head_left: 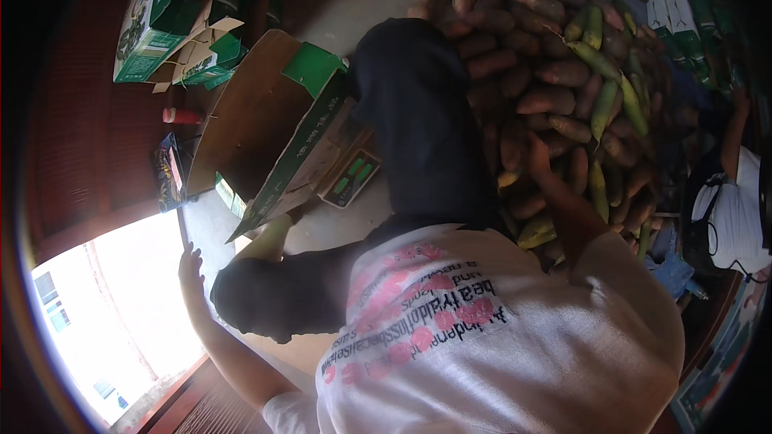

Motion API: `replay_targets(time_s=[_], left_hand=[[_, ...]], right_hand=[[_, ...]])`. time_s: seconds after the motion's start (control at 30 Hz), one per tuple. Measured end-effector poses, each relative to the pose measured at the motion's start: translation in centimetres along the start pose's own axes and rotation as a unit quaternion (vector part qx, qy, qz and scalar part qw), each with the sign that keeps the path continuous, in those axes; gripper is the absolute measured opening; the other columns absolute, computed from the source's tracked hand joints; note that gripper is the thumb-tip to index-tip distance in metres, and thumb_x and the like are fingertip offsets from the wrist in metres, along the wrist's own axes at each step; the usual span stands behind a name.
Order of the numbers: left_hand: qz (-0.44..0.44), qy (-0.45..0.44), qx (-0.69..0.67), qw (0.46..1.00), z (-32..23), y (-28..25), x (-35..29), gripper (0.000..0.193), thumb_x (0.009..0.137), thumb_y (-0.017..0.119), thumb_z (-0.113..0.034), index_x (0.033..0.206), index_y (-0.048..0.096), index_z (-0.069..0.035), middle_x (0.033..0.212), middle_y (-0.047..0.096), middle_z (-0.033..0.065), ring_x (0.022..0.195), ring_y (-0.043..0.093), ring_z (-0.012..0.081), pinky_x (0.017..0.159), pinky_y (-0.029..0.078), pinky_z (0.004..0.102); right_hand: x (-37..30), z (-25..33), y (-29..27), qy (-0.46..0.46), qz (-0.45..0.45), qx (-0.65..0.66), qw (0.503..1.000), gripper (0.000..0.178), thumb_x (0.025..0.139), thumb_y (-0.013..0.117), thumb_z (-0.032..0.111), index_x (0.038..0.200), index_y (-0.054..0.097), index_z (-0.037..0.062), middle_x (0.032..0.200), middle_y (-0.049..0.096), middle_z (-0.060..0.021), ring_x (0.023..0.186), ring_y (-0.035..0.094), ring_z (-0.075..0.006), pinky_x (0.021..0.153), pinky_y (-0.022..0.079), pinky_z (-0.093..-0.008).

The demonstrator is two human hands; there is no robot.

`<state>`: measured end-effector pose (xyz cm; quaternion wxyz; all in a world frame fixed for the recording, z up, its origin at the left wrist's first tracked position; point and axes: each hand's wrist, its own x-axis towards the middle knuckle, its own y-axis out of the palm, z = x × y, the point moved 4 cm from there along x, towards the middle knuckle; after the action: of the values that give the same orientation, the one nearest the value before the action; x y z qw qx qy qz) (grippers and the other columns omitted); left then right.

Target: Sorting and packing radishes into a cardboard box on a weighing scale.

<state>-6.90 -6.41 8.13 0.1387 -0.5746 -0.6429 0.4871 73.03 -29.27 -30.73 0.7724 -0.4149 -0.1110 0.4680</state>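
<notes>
My left hand (191, 275) is held out at the left, fingers stretched and nothing in them, below the open cardboard box (245, 112). That box stands tilted beside a weighing scale (351, 180) with a lit green display. On the right my right hand (539, 162) reaches into a large pile of reddish-brown sweet potatoes (546, 100). It is in shadow, so whether its fingers hold a sweet potato is hidden. Long yellow-green gourds (605, 108) lie among the sweet potatoes near it.
Several green-and-white cartons (153, 28) stand at the far left, near a red jar (183, 116). A bright doorway (121, 305) opens at the lower left. At the right edge a co-worker's arm (733, 141) reaches toward green-and-white packages (683, 20). My knees flank the scale.
</notes>
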Motion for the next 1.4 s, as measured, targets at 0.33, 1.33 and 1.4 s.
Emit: replay_targets(time_s=[0.33,1.33,1.4], left_hand=[[-0.019,0.024,-0.019,0.999,7.6,4.2,3.7,0.047,0.101,0.057,-0.029,0.135,0.061,0.003,0.129,0.066,0.0187,0.116,0.064,0.0282,0.102,0.048,0.0367],[-0.101,0.088,-0.021,0.991,2.7,1.7,8.2,0.049,0.104,0.055,-0.046,0.137,0.063,-0.010,0.118,0.070,0.0116,0.113,0.065,0.0209,0.094,0.050,0.0352],[-0.093,0.132,-0.062,0.985,1.2,-0.1,8.0,0.052,0.104,0.055,-0.047,0.145,0.057,-0.015,0.129,0.064,0.0078,0.116,0.061,0.0188,0.094,0.050,0.0353]], right_hand=[[8.5,-3.8,-4.9,0.264,-0.255,-0.006,0.930,0.064,0.075,0.079,0.034,0.128,0.055,0.0079,0.124,0.063,-0.0234,0.117,0.061,-0.0410,0.099,0.049,-0.0472],[14.2,-0.2,-15.0,0.156,-0.192,0.146,0.958,0.079,0.080,0.083,0.025,0.146,0.048,-0.0005,0.137,0.059,-0.0121,0.121,0.058,-0.0263,0.102,0.047,-0.0387],[16.9,11.0,-16.7,0.095,-0.124,0.247,0.956,0.074,0.084,0.081,0.023,0.146,0.048,-0.0009,0.134,0.060,-0.0115,0.117,0.059,-0.0239,0.099,0.046,-0.0371]])
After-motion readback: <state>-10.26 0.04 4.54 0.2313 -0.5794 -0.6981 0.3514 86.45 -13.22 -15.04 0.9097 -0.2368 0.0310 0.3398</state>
